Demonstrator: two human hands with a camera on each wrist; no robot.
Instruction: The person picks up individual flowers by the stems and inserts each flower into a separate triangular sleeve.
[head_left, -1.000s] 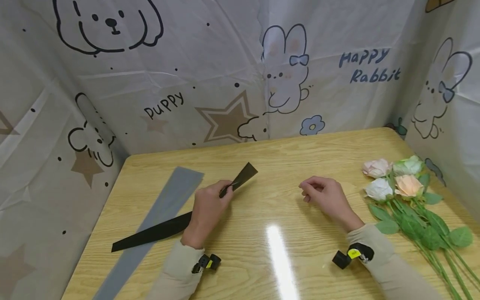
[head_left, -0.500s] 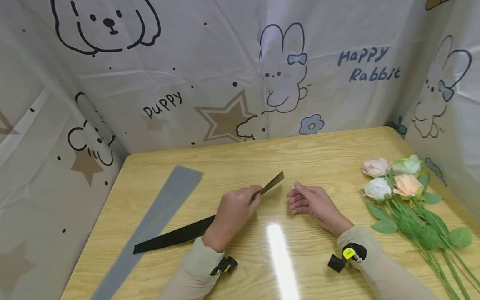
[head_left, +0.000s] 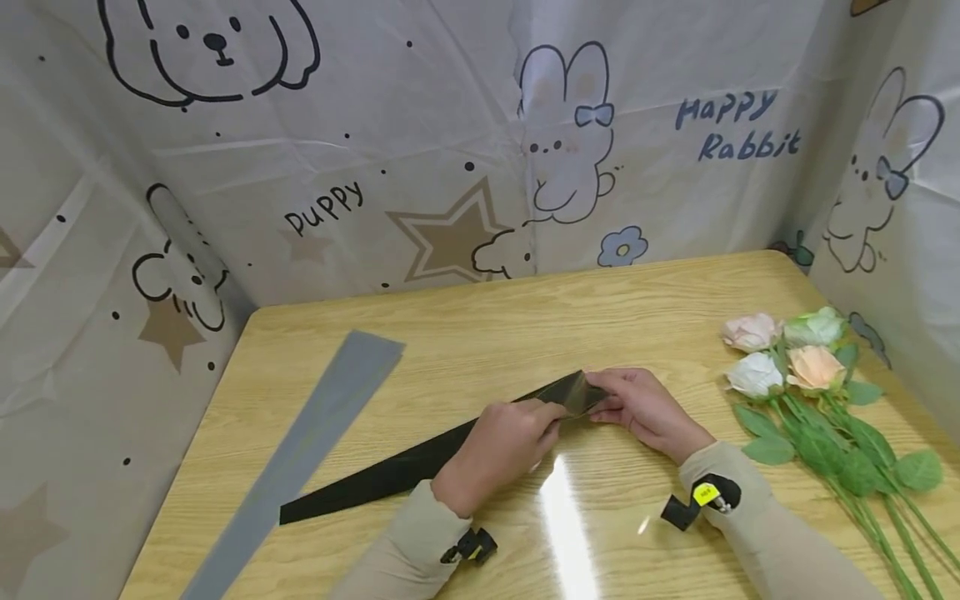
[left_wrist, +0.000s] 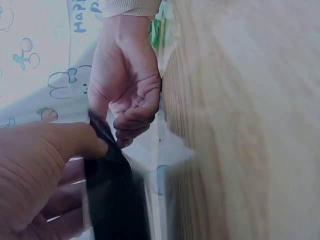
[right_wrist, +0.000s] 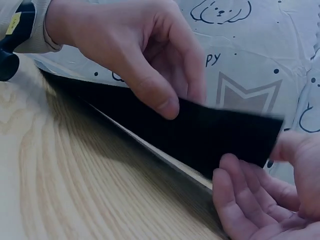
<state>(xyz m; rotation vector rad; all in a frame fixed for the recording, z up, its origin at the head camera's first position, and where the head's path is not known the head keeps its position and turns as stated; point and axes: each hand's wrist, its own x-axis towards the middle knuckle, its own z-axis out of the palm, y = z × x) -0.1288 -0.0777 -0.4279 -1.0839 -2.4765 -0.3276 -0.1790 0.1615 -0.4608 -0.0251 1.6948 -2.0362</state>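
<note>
Both hands (head_left: 504, 448) (head_left: 647, 410) pinching a tapering black strip (head_left: 390, 476), smooth grey strip (head_left: 311, 442), wood-grain table (head_left: 480, 342)

I had no front edge of the desk (head_left: 450, 333): the head view cut it off, with the near end of the grey strip (head_left: 296, 454) by the left edge and the tips of the rose stems (head_left: 875, 530) toward the right. The left hand (head_left: 498, 454) hid part of the black strip (head_left: 382, 477), blurred low in the left wrist view. I couldn't read the yellow label (head_left: 706, 495).
</note>
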